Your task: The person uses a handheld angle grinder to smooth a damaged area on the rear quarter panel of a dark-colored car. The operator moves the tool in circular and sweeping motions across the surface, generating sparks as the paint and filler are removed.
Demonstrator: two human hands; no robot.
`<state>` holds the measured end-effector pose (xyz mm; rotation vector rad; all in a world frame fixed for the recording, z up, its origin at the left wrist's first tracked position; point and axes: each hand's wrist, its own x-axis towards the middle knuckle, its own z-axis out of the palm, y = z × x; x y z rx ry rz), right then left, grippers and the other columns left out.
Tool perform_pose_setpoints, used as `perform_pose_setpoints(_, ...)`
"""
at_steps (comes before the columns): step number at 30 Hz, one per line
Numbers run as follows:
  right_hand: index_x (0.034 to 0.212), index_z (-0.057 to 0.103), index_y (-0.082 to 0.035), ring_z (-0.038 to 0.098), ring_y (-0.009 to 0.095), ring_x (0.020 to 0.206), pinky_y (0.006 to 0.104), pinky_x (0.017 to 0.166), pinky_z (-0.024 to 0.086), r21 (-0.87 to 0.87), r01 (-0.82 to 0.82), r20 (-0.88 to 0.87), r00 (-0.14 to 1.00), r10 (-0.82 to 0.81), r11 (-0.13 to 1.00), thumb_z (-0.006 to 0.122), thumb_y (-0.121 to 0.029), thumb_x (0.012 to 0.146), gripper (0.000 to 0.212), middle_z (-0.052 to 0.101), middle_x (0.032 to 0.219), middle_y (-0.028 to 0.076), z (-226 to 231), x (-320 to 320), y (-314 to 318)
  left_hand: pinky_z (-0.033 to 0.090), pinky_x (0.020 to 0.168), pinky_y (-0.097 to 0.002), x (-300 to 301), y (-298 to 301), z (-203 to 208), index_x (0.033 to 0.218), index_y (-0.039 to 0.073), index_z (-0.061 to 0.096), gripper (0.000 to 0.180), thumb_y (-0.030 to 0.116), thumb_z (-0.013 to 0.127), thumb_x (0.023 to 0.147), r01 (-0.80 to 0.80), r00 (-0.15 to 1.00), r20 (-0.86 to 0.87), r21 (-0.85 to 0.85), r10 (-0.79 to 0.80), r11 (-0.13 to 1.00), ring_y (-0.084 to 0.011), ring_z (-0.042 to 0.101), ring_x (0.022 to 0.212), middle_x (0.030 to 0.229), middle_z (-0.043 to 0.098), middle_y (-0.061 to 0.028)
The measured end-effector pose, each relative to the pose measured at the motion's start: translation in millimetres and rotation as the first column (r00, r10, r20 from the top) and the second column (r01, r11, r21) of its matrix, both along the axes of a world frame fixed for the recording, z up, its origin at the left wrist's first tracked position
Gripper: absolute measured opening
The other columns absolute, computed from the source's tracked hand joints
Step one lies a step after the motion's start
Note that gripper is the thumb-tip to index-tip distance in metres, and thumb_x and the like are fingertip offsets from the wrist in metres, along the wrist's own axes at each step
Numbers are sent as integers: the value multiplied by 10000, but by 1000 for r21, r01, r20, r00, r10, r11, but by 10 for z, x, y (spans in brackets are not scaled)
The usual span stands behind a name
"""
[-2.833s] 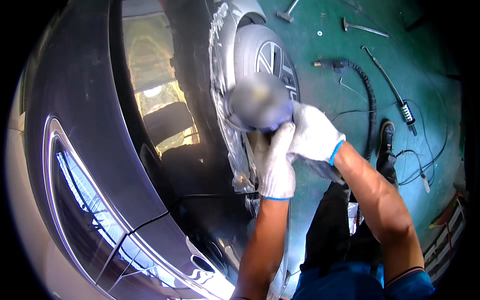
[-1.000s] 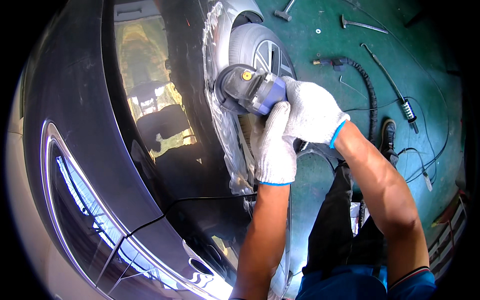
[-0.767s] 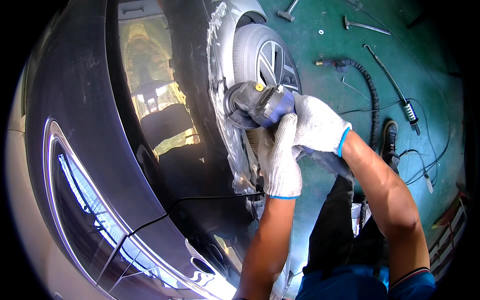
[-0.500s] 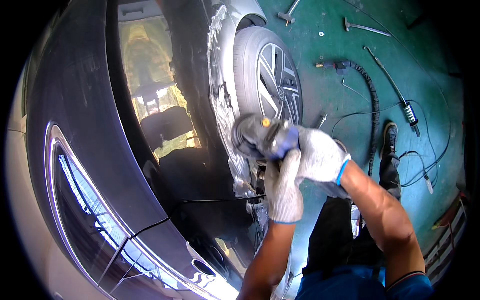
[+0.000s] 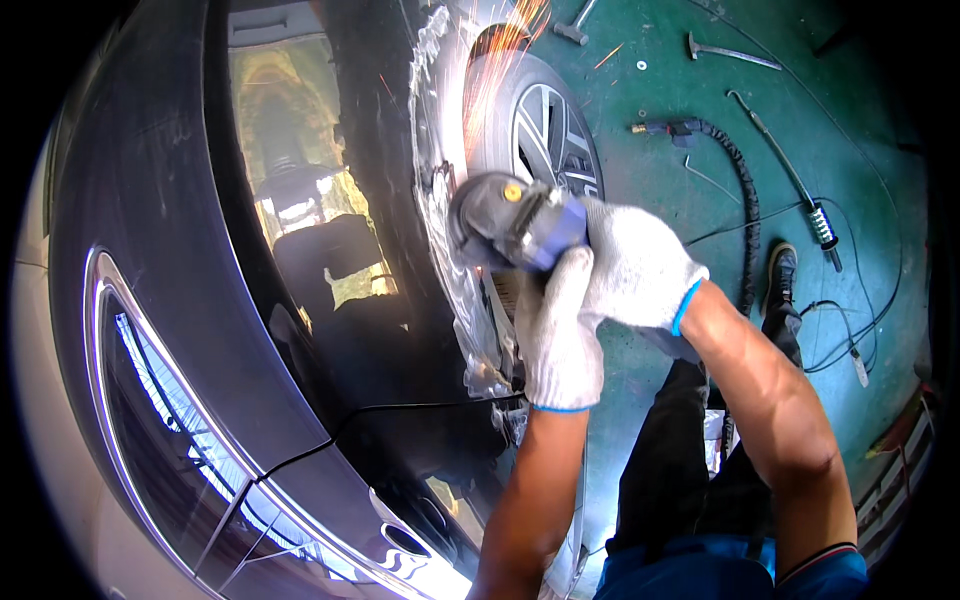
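An angle grinder (image 5: pixel 545 230) with a dark head and a blue body is pressed to the car's wheel-arch edge (image 5: pixel 433 215), where the paint is ground to bare metal. Orange sparks (image 5: pixel 500 60) fly up and away over the tyre. Around the grinder's body closes my right hand (image 5: pixel 640 265), in a white knit glove with a blue cuff. My left hand (image 5: pixel 562 345), gloved alike, grips it from below with the thumb up; its other fingers are largely hidden. The grinder's disc is mostly hidden under its head.
Beside the work is the car wheel (image 5: pixel 540 130). A black cable (image 5: pixel 400 406) crosses the dark panel. On the green floor lie a hammer (image 5: pixel 735 57), a second hammer (image 5: pixel 572 32), a slide-hammer puller (image 5: pixel 785 160) and a sleeved hose (image 5: pixel 745 190). My foot (image 5: pixel 783 272) stands near thin cables.
The grinder and both hands have moved up along the wheel arch, away from me. Sparks now stream from it; none showed before.
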<state>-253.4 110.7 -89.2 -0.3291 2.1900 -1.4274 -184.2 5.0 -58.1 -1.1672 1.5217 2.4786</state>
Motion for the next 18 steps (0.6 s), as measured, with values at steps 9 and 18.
perform_pose_setpoints(9,1000,660,35,711,466,872,525,778,567,89,-51,-84,995,58,995,677,-303,824,382,708,865,285,21,-23,73,488,1100,-441,-3,117,-50,1409,-40,551,464,128,666,992,-22,997,-69,14,23,1000,-265,625,1258,1350,647,-138)
perform_pose_setpoints(18,1018,658,38,713,464,863,531,763,568,53,-25,-151,988,32,998,656,-282,835,368,703,848,288,4,-87,40,494,1089,-420,-72,56,-47,1432,9,540,455,120,649,1004,-5,996,-92,30,7,1000,-244,630,1249,1366,641,-119)
